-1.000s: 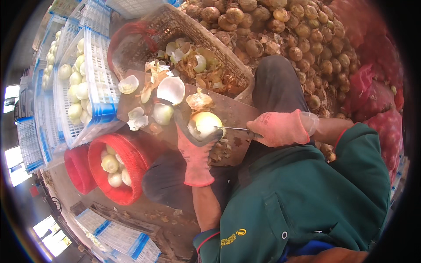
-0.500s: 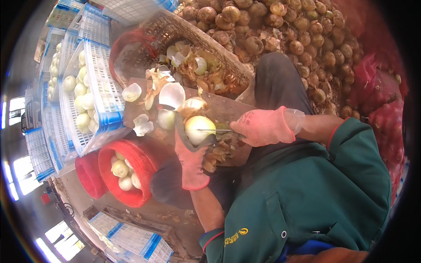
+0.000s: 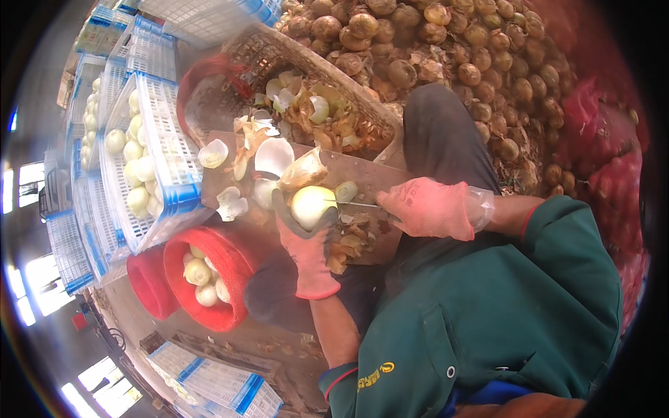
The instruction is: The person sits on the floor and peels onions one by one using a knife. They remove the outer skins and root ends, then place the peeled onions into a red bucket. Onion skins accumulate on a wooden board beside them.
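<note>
My left hand, in a pink glove with dark grey fingers, is closed round a pale, mostly peeled onion over the board. Brown skin hangs loose on its far side. In my pink-gloved right hand is a knife, its handle hidden by the fingers. The thin blade points left, its tip at the onion's right side. A small greenish cut piece lies just beyond the blade. White onion layers and brown scraps are scattered on the board.
Beyond the board stands a dirty crate of onion skins. A large heap of unpeeled onions fills the far right, beside red mesh sacks. White-and-blue crates of peeled onions line the left. A red container holds more peeled onions.
The knife has drawn back to the right, from across the onion to its side. A greenish piece now shows beside the onion, and the brown skin is lifted further off.
</note>
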`<action>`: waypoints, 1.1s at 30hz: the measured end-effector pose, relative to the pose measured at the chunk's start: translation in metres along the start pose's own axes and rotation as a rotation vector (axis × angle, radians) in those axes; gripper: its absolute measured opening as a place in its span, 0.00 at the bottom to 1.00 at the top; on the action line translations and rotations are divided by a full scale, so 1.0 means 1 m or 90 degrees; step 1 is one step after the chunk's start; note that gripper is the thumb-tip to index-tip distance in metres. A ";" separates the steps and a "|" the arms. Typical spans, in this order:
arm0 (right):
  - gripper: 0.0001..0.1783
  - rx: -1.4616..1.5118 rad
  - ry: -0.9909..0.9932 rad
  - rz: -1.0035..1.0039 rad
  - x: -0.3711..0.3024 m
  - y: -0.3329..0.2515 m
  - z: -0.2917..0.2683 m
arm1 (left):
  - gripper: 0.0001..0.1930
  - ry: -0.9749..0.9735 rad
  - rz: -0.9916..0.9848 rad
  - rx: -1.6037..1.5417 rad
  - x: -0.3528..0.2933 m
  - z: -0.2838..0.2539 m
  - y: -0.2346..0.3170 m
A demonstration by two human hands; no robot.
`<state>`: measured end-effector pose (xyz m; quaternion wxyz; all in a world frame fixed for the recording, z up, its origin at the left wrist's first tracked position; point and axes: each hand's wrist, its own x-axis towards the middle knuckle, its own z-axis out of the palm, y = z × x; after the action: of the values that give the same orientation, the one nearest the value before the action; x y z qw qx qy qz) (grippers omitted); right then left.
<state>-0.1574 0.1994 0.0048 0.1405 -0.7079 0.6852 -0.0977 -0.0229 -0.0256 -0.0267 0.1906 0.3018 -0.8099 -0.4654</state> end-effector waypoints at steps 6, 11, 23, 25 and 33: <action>0.29 0.178 -0.045 0.147 0.010 -0.008 -0.009 | 0.50 0.031 0.008 0.148 -0.001 0.004 0.015; 0.24 0.141 0.035 0.185 0.010 -0.018 -0.011 | 0.56 0.034 -0.024 0.105 -0.004 0.006 0.007; 0.53 0.098 -0.190 0.203 0.025 -0.022 -0.050 | 0.56 0.075 -0.019 0.269 -0.002 0.021 0.030; 0.50 0.109 -0.183 0.248 0.031 -0.024 -0.040 | 0.56 0.070 -0.009 0.278 -0.001 0.021 0.027; 0.37 0.097 0.014 0.243 0.048 -0.012 -0.005 | 0.58 0.042 -0.018 0.312 -0.003 0.024 0.038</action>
<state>-0.1460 0.1515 0.0107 0.2023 -0.5515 0.7990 -0.1288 -0.0468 0.0066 -0.0056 0.1316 0.3654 -0.8876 -0.2476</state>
